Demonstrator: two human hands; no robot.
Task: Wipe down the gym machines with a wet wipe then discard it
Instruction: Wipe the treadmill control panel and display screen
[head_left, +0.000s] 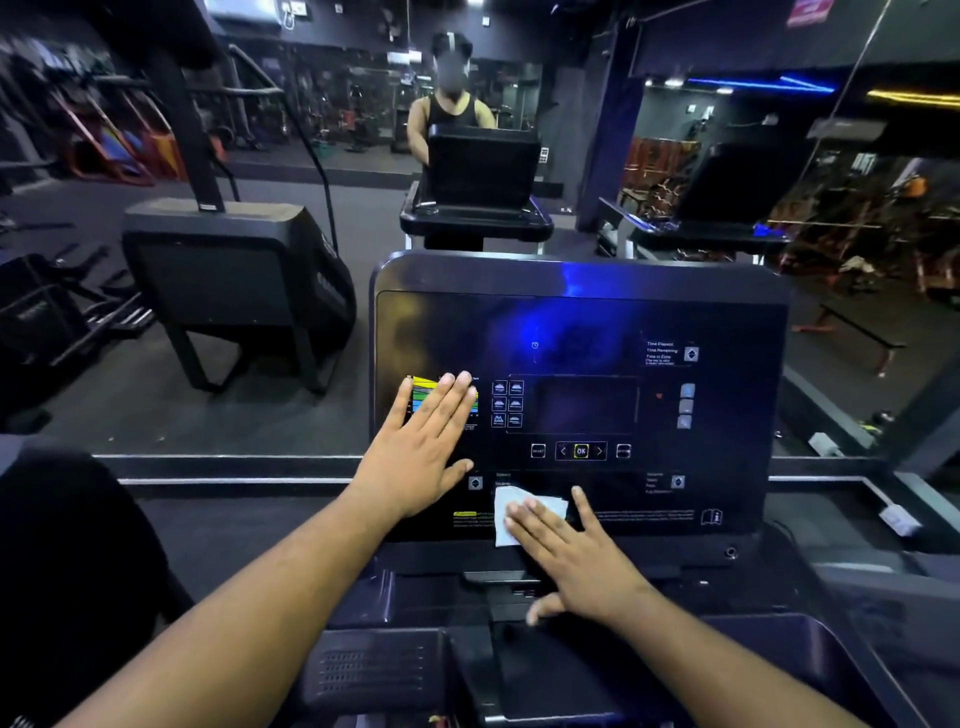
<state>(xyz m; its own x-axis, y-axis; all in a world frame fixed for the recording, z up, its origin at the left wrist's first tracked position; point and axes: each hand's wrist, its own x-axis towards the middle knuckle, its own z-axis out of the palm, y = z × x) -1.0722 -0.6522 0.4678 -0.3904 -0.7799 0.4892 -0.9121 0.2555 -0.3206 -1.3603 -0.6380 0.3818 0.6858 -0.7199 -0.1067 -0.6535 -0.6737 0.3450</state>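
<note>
At far left stands a dark padded gym machine on angled steel legs (234, 291), well apart from the work and not part of the present step. Next rightward, the left hand (423, 441) lies flat on the left part of the glossy black treadmill console panel (582, 322), fingers straight and together, their tips covering part of a small yellow, green and blue chart sticker (422, 402); it grasps nothing and appears to be bracing. Just right of it and lower on the panel is the white rectangular wet wipe (506, 512), spread flat against the console's bottom band of printed text, its long axis running roughly up the panel face. The right hand (576, 556) presses on the wipe with straight, spread fingers; it pins the wipe under the fingertips, not pinching it, and the thumb hangs free below. The wipe therefore lies under and up-left of the right palm, making the right hand the working hand, though the left is also near. To the right of the wipe the lit square OK button (581, 451) and the dark central display window (586, 404) sit above, seemingly not yet covered; smearing is hard to judge under the blue glare. Judgement: wiping is under way on this console, and the next stroke likely runs rightward along the lower band. Discarding remains.
</note>
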